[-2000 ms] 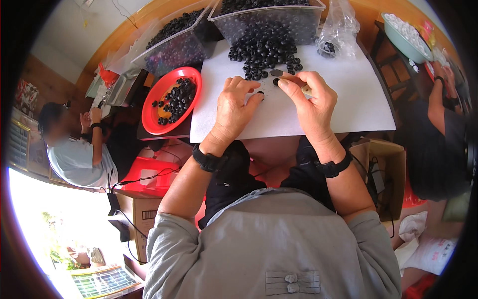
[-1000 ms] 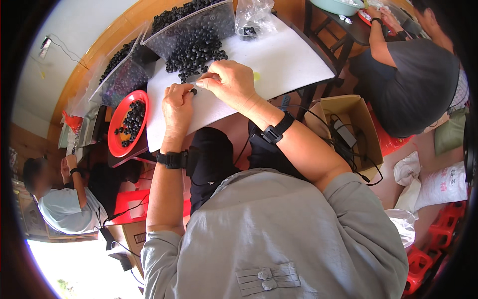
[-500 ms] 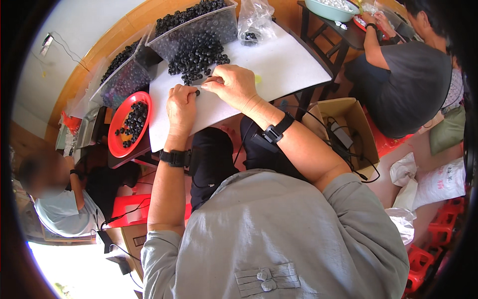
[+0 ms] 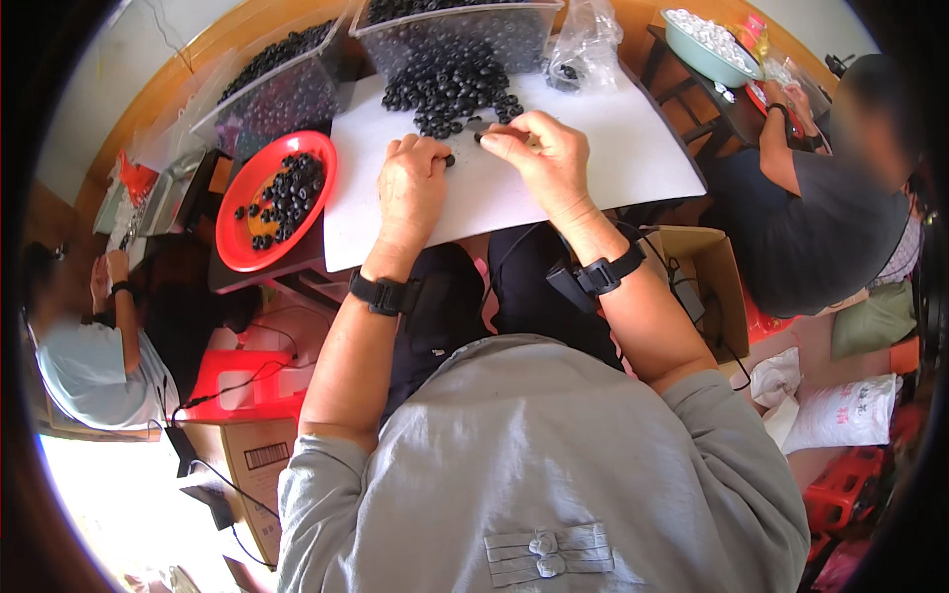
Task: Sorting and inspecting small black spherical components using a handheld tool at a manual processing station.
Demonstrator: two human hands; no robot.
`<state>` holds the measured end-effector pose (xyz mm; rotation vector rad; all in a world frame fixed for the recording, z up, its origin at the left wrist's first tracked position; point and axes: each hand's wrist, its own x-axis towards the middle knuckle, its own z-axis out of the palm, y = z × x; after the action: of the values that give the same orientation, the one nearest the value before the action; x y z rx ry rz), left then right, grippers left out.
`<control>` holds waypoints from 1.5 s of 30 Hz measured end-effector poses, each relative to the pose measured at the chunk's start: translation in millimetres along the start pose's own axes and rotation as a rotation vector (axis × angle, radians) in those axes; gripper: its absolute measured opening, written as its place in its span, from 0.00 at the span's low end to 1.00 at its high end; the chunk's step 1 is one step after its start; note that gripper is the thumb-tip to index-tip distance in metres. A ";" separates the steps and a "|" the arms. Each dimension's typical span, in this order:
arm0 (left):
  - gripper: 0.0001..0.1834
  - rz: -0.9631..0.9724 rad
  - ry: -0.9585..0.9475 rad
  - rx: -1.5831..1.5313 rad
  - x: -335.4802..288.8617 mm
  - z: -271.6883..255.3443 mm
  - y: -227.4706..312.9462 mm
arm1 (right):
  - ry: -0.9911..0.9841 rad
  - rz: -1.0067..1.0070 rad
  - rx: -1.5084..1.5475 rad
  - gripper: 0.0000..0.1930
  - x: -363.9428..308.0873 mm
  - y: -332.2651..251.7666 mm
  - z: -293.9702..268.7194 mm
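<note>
My left hand (image 4: pixel 410 193) is closed in a pinch around a small black round piece (image 4: pixel 450 160), just above the white tabletop (image 4: pixel 633 163). To its right, my right hand (image 4: pixel 549 166) has thumb and fingers pressed together on a small grey, flat, blade-like tool (image 4: pixel 477 127), mostly hidden by the fingers. A dark spot shows by its fingertips, too small to make out. Directly beyond both hands lies a heap of the same black pieces (image 4: pixel 450 84), shiny and bead-like, with light spots on some.
Behind the heap stands a clear plastic bin (image 4: pixel 534 35) of black pieces; another clear bin (image 4: pixel 272 124) is at the left. A red plate (image 4: pixel 232 212) holds more. A crumpled clear bag (image 4: pixel 588 44) lies at the back right. Co-workers (image 4: pixel 830 217) (image 4: pixel 94 351) sit on both sides.
The whole view has shifted, so the table sits further right. My hands have moved slightly apart, and the left still pinches a black piece.
</note>
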<state>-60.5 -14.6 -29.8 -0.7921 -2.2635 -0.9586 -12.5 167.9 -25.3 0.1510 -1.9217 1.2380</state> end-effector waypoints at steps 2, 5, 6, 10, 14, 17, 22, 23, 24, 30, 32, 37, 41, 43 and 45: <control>0.08 -0.017 0.032 0.001 0.0 2.2 0.5 | -0.001 0.018 0.029 0.12 1.6 -0.1 -0.2; 0.08 -0.044 0.045 -0.010 0.5 1.8 2.1 | -0.012 0.018 0.043 0.12 1.8 -0.8 -1.9; 0.09 -0.035 0.020 0.004 -0.9 0.6 3.1 | -0.020 0.018 0.030 0.12 0.6 0.4 -1.9; 0.08 -0.011 -0.006 0.025 -1.3 1.2 2.0 | -0.024 -0.005 0.039 0.12 0.1 -1.2 0.7; 0.07 -0.050 -0.045 0.038 -0.8 -0.8 3.6 | -0.049 -0.028 -0.023 0.12 -0.3 -0.2 0.3; 0.07 -0.065 -0.056 0.059 0.0 -2.1 7.0 | -0.044 -0.039 -0.026 0.13 0.2 3.3 -0.7; 0.08 -0.076 -0.060 0.024 1.3 -0.8 9.5 | -0.039 -0.005 0.019 0.13 -0.4 4.1 -3.3; 0.08 -0.073 -0.064 0.033 2.5 -0.6 11.4 | -0.033 -0.003 0.027 0.13 0.4 4.9 -3.9; 0.09 -0.078 -0.073 0.048 4.1 -0.5 13.4 | -0.030 -0.029 0.019 0.13 2.2 5.7 -4.7; 0.09 -0.057 -0.050 0.123 1.5 2.0 8.3 | -0.081 -0.034 -0.034 0.13 -0.2 -0.6 -5.2; 0.09 -0.042 -0.028 0.139 0.7 4.2 5.3 | -0.095 -0.019 -0.010 0.13 0.6 -0.4 -4.9; 0.08 -0.054 0.002 0.160 -0.4 4.2 1.7 | -0.118 -0.041 -0.047 0.14 -0.5 -3.6 -5.4; 0.09 -0.024 -0.020 0.194 0.0 5.3 3.4 | -0.110 0.004 -0.024 0.15 -2.5 -8.0 -9.2; 0.09 -0.024 -0.011 0.196 0.6 5.9 4.8 | -0.118 -0.043 -0.072 0.15 -1.9 -7.2 -10.6; 0.09 -0.036 -0.021 0.188 1.3 5.4 6.1 | -0.115 -0.042 -0.074 0.15 -2.3 -7.0 -9.6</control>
<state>-58.5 -6.5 -29.4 -0.6836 -2.3516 -0.7430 -2.0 171.3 -20.2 0.2266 -2.0494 1.1507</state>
